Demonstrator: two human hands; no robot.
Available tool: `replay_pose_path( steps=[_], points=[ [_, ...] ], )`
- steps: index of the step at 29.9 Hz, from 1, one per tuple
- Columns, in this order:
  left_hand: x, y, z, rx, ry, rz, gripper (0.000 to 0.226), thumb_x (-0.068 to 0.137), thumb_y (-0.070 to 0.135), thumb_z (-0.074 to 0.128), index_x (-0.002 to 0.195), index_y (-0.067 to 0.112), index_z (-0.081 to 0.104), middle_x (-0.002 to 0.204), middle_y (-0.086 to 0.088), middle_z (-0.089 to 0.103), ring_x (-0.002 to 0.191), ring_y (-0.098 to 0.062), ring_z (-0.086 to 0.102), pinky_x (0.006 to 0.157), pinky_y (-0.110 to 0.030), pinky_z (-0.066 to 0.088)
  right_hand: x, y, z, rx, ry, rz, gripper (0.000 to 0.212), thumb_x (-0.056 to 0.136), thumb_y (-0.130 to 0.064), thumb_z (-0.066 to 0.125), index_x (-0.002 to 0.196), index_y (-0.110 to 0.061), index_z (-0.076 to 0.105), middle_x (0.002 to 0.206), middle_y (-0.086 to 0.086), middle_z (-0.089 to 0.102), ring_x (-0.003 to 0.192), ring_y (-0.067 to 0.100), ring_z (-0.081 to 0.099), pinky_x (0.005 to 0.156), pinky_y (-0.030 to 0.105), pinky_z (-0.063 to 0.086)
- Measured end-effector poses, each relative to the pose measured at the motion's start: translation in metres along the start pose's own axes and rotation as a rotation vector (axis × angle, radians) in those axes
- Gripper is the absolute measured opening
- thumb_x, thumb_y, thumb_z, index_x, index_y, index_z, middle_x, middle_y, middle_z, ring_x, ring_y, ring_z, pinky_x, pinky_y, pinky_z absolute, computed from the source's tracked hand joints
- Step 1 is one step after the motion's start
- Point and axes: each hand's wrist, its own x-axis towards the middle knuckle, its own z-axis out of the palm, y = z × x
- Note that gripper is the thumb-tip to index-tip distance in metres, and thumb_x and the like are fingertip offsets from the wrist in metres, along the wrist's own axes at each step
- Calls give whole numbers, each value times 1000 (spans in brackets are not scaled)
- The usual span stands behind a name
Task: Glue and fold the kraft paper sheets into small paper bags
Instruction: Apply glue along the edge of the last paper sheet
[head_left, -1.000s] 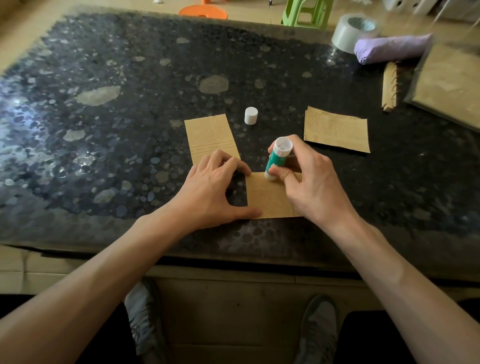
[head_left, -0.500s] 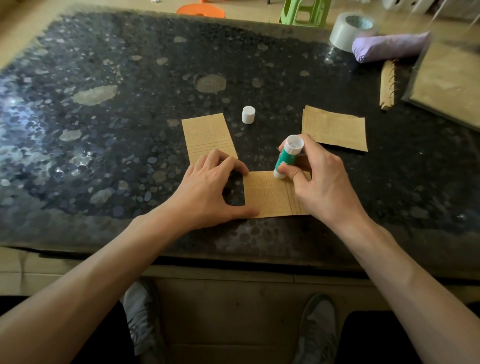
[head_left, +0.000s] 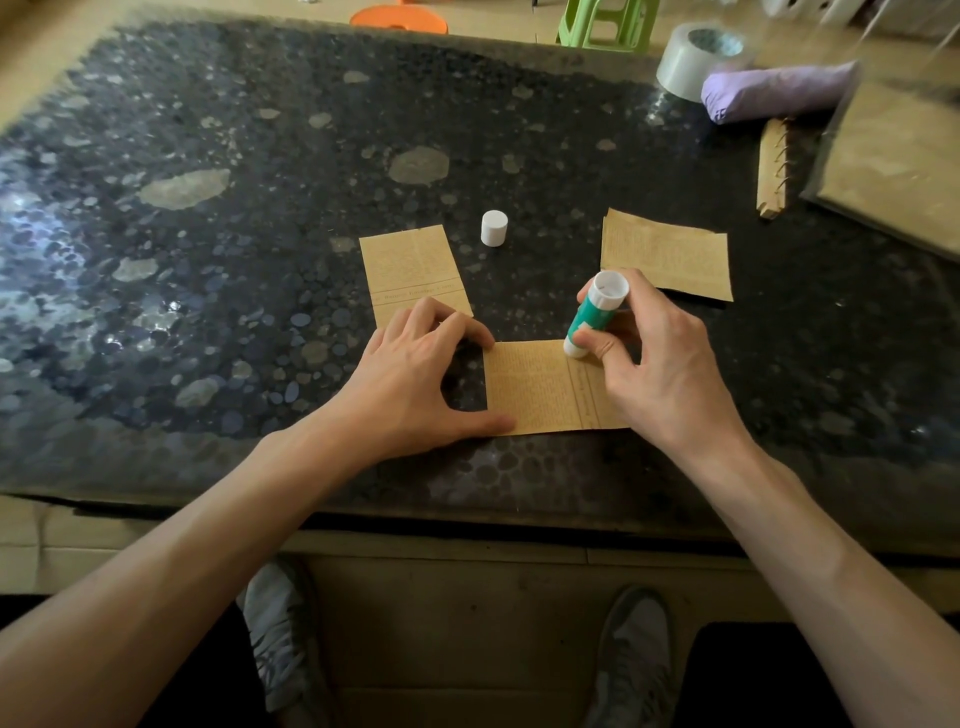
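The right hand grips a green glue stick, tip down on the kraft sheet at table centre. The left hand, spread, pins the sheet's nine o'clock edge. Printed text is unreadable.

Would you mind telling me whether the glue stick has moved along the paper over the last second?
Yes. The glue stick has slid rightward along the sheet's far edge, from the middle toward its right end.

Dark speckled table, green stool behind
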Motion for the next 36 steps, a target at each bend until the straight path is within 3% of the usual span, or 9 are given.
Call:
replay_pose_path(
  steps=[9, 23, 36],
  points=[
    [-1, 1, -1, 1, -6, -3, 83, 62, 79, 65, 134, 40, 48, 131, 12, 37, 127, -9, 33, 107, -30, 24, -1, 7, -5, -28, 23, 30, 34, 95, -18, 73, 126, -15, 59, 116, -7, 65, 107, 5, 60, 83, 3, 42],
    [0, 0, 0, 0, 10, 10, 82, 63, 78, 68, 133, 42, 47, 129, 16, 33, 121, -2, 27, 105, -30, 24, -3, 10, -10, -70, 61, 87, 32, 96, -18, 72, 124, -14, 58, 113, -10, 59, 103, 4, 55, 76, 0, 38],
    [0, 0, 0, 4, 6, 3, 83, 62, 80, 65, 133, 41, 48, 130, 14, 36, 124, -6, 31, 106, -30, 25, -2, 13, -12, -61, 77, 122, 31, 96, -17, 71, 124, -14, 58, 113, -8, 60, 104, 6, 58, 80, 7, 39]
  ],
)
